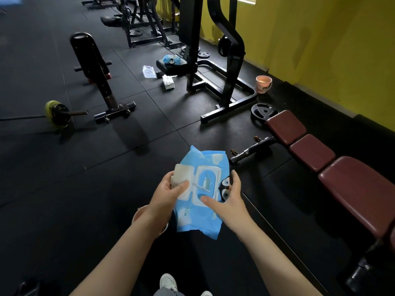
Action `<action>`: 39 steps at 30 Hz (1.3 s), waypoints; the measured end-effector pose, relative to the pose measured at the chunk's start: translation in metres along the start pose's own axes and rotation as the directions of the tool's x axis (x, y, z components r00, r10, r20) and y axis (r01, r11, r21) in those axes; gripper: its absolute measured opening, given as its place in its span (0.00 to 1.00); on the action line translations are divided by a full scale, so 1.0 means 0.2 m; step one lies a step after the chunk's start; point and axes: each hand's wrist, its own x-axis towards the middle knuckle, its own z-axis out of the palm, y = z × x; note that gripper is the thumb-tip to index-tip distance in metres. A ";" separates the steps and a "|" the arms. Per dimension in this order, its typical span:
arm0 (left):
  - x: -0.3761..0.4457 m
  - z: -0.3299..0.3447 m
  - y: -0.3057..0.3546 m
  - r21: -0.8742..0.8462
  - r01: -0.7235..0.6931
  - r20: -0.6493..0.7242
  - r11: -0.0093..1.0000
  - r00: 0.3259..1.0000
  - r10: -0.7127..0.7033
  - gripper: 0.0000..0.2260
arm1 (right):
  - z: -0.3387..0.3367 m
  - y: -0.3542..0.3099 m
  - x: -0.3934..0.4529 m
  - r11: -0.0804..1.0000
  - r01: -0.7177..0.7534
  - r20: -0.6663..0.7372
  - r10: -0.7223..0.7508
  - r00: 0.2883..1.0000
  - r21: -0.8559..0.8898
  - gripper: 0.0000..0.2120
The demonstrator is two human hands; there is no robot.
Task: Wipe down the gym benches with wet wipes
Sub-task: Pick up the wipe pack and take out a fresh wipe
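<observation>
A blue pack of wet wipes [199, 218] is in front of me at centre, its white flip lid [181, 175] folded open to the left. My left hand [165, 195] grips the pack's left side, thumb on the open lid. My right hand [227, 196] holds the right side, its thumb resting beside the sealed opening [206, 184]. A maroon padded bench [361, 189] in three sections runs along the right, by the yellow wall. A black bench [89, 58] stands at the far left.
A black machine frame [226, 82] stands ahead with a second wipes pack [172, 60] on its seat, white packets [167, 82] on the floor beside it. A pink bucket [263, 83], a weight plate [264, 112] and a loaded barbell end [56, 113] lie on the black mat floor.
</observation>
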 end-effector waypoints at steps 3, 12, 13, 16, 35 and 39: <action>-0.01 0.02 0.00 0.038 -0.021 0.047 0.999 0.999 0.019 0.18 | 0.01 -0.02 0.04 0.996 -0.029 -0.142 0.040 0.989 0.081 0.50; -0.03 0.10 0.00 0.294 -0.130 0.049 0.947 0.991 0.121 0.19 | 0.00 -0.02 0.06 0.946 -0.069 -0.198 0.137 0.971 0.317 0.18; -0.04 0.11 -0.02 0.287 -0.123 0.053 0.950 0.992 0.112 0.20 | 0.00 -0.02 0.06 0.945 -0.069 -0.209 0.141 0.968 0.318 0.16; -0.04 0.11 -0.05 0.094 -0.068 0.090 0.993 0.994 0.060 0.20 | -0.01 -0.01 0.06 0.950 -0.076 -0.196 0.140 0.971 0.304 0.15; 0.03 0.02 -0.16 0.428 -0.111 0.008 0.897 0.993 0.119 0.33 | -0.03 0.00 0.02 0.958 -0.102 -0.014 0.110 0.994 0.267 0.14; 0.03 0.01 -0.18 0.477 -0.124 0.002 0.870 0.990 0.140 0.34 | -0.02 0.02 0.04 0.973 -0.090 -0.075 0.108 0.991 0.215 0.14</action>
